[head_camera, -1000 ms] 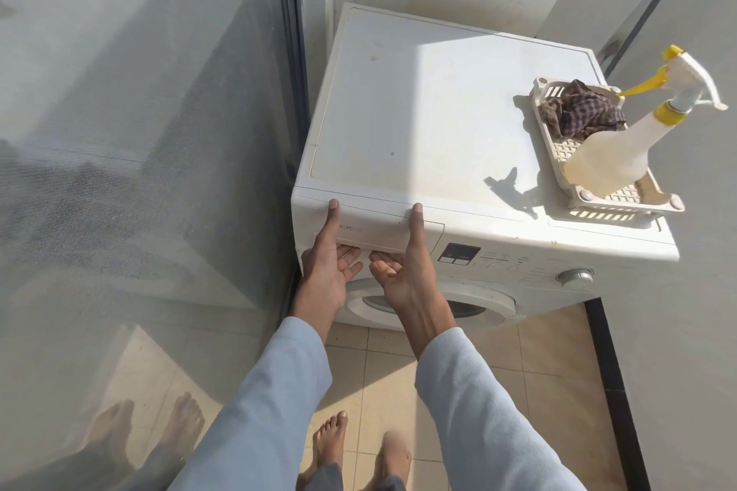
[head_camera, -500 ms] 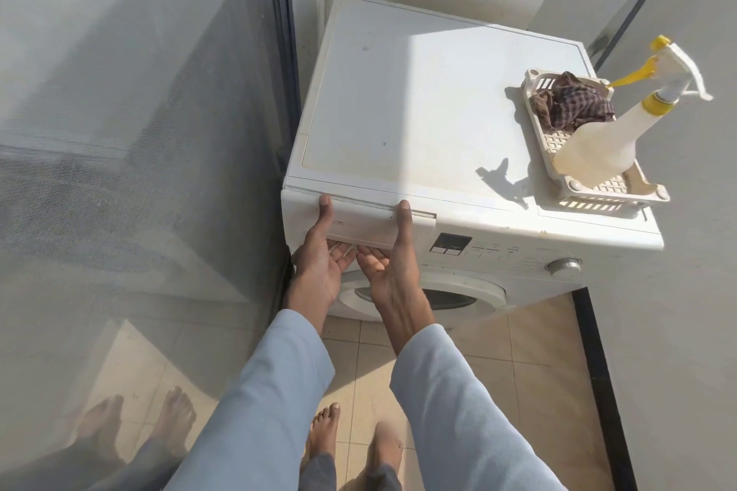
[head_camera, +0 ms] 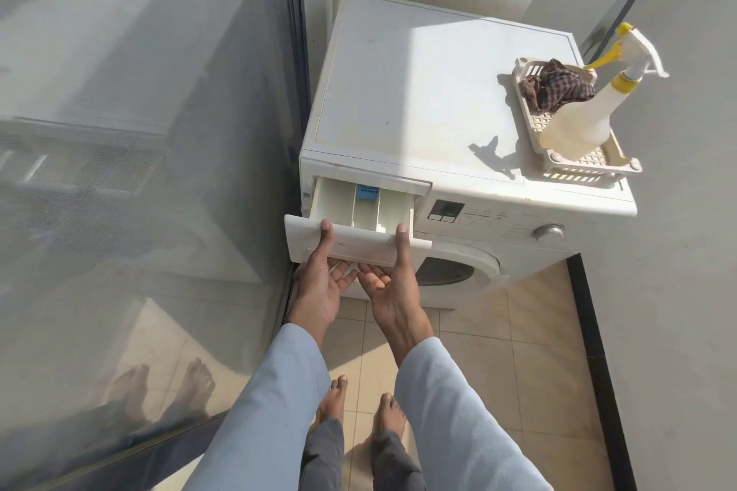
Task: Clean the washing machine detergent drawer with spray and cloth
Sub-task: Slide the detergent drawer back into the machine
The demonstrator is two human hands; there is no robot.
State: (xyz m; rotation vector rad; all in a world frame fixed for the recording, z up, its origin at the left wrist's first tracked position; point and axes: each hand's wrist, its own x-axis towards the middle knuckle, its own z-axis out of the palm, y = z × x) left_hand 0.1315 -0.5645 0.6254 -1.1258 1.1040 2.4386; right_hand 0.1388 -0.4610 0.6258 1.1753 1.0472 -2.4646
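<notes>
The white plastic drawer point(head_camera: 361, 217) sticks out of the washing machine point(head_camera: 418, 100) at the middle of the frame; inside are smooth white boxes and a small blue piece; the left hand point(head_camera: 319, 283) and right hand point(head_camera: 393, 287) both clamp its flat front, thumbs on top, fingers curled under; at the upper right a holey plastic basket point(head_camera: 574, 167) holds a crumpled checked cloth point(head_camera: 556, 86) and a cloudy spray bottle point(head_camera: 586, 120) with a yellow collar.
</notes>
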